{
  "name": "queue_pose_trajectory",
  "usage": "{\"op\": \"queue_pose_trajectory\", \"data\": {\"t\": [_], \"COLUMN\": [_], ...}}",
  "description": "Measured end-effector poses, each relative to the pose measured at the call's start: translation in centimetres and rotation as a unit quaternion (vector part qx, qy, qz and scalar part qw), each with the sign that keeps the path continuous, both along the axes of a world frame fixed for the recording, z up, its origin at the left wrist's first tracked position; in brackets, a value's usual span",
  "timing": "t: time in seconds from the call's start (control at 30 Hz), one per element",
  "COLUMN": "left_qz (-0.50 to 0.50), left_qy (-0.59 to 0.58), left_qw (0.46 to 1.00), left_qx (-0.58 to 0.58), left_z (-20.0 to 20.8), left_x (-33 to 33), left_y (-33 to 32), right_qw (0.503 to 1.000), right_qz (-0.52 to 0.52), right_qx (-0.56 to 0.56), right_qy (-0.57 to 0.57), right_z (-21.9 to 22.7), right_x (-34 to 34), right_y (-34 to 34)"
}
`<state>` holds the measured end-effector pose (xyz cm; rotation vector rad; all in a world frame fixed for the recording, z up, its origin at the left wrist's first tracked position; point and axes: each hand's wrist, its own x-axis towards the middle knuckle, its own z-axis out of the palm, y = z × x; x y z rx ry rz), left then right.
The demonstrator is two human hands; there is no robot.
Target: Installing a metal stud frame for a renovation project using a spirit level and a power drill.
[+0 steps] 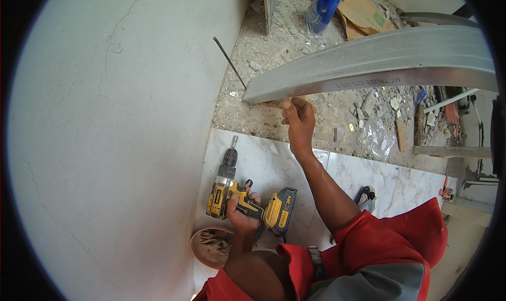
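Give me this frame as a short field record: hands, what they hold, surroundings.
left hand: wrapped around the grip of the cordless drill, yellow and black, bit pointing up the picture toward the rubble
right hand: raised to the near end of the metal channel, fingers at its underside
metal channel: long grey profile, running from the hand off to the right
wall: pale plaster, on the left
floor: marble tiles near, bare rubble beyond
bowl: round, by the wall, below the drill
bottle: blue, lying in the rubble
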<state>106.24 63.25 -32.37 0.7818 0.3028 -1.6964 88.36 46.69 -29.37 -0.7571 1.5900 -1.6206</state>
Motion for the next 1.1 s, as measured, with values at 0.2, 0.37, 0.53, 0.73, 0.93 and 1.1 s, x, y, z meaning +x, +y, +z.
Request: {"op": "queue_pose_trajectory", "data": {"t": [0.2,0.37,0.53,0.73,0.93,1.1], "left_qz": [-0.007,-0.031,-0.061,-0.087,-0.568,-0.270], "left_qy": [-0.008,-0.042,-0.122,-0.128,-0.494,-0.642], "left_qw": [0.998,0.992,0.981,0.981,0.658,0.672], "left_qx": [0.063,0.110,0.138,0.119,0.018,-0.252], "left_z": [-0.5,-0.3,0.1,1.5,7.2,12.4], "left_x": [0.1,0.5,0.3,0.5,3.9,-0.7], "left_y": [1.2,1.4,1.5,0.9,-0.3,-11.6], "right_qw": [0.975,0.972,0.977,0.976,0.970,0.970], "right_qz": [0.073,-0.007,-0.015,-0.052,0.019,0.047], "right_qx": [0.201,0.198,0.200,0.212,0.225,0.235], "right_qy": [-0.063,-0.124,-0.075,-0.020,-0.093,0.023], "right_z": [-5.8,-7.4,-8.3,-7.9,-7.1,-7.7], "right_x": [4.8,6.5,6.5,7.9,6.3,7.0], "right_y": [-2.8,-5.5,-5.8,-6.1,-4.8,-4.7]}}
